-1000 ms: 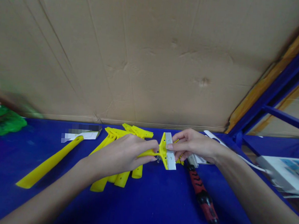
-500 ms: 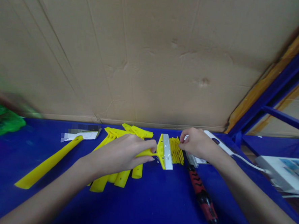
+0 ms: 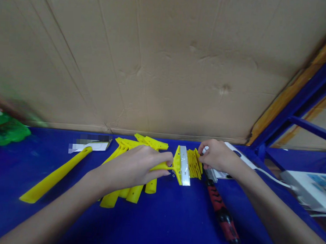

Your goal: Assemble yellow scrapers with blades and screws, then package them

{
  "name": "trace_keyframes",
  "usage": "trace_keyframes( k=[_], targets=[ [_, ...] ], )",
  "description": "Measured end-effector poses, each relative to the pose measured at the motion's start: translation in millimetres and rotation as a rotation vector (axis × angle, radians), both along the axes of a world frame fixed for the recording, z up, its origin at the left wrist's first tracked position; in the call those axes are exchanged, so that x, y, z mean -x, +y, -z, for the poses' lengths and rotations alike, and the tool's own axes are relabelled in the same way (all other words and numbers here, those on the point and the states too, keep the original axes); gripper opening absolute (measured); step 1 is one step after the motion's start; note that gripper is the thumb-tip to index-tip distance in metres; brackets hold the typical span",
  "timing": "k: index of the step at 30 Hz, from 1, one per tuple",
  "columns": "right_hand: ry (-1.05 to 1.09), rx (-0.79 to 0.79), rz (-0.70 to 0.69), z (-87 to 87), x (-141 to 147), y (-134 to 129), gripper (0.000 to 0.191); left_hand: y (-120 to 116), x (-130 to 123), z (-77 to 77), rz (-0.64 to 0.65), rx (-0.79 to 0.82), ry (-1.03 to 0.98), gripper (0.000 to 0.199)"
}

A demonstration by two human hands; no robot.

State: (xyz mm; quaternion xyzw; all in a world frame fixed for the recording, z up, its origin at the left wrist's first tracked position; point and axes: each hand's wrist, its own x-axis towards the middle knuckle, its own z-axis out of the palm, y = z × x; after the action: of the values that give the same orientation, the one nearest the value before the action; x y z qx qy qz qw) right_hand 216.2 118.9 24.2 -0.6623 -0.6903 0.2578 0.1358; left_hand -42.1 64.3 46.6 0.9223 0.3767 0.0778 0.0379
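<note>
The left hand [image 3: 143, 165] grips a yellow scraper [image 3: 178, 166] by its grip. Just right of the scraper sits a row of thin yellow pieces [image 3: 194, 164], the right hand [image 3: 216, 154] at its farther end; whether it pinches one, I cannot tell. Yellow handles [image 3: 135, 194] lie left of the scraper.

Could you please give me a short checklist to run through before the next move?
1. Yellow scraper held in the left hand: ok.
2. Metal strip lying along the scraper's head: ok.
3. Strip fastened to the head: cannot tell.
4. Right hand at the yellow plates: ok.
5. Single plate pinched in its fingers: cannot tell.
6. Red-and-black tool in hand: not ok; it lies on the table.
</note>
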Motion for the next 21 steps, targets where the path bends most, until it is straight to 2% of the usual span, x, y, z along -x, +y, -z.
trace_keyframes(
  k=[5, 8, 11, 13, 17, 19, 21],
  targets=[
    [-0.136, -0.156, 0.027, -5.4, -2, -2, 0.029, -1, 0, 0.3, -0.002, -0.002, -0.002, 0.011],
    [-0.161, -0.244, 0.003, -18.2, -4, -5, 0.017, -1, -1, 1.0, -0.003, 0.002, 0.001, 0.012],
    [-0.133, -0.258, -0.021, -32.3, -8, -7, 0.009, -1, -1, 0.7, 0.001, 0.002, -0.006, 0.012],
    [-0.020, -0.239, -0.056, -38.1, -13, -7, 0.010, 0, -1, 0.0, 0.001, 0.004, -0.007, 0.012],
    [0.413, -0.170, -0.165, -40.8, -27, -5, 0.015, 1, -1, -0.6, -0.006, 0.020, 0.003, 0.013],
    [0.429, -0.227, -0.186, -40.6, -32, -4, 0.017, 1, -1, -0.2, -0.006, 0.030, 0.007, 0.014],
    [0.368, -0.354, -0.206, -40.2, -34, -3, 0.018, 1, 0, 0.3, -0.004, 0.040, 0.006, 0.015]
  ],
)
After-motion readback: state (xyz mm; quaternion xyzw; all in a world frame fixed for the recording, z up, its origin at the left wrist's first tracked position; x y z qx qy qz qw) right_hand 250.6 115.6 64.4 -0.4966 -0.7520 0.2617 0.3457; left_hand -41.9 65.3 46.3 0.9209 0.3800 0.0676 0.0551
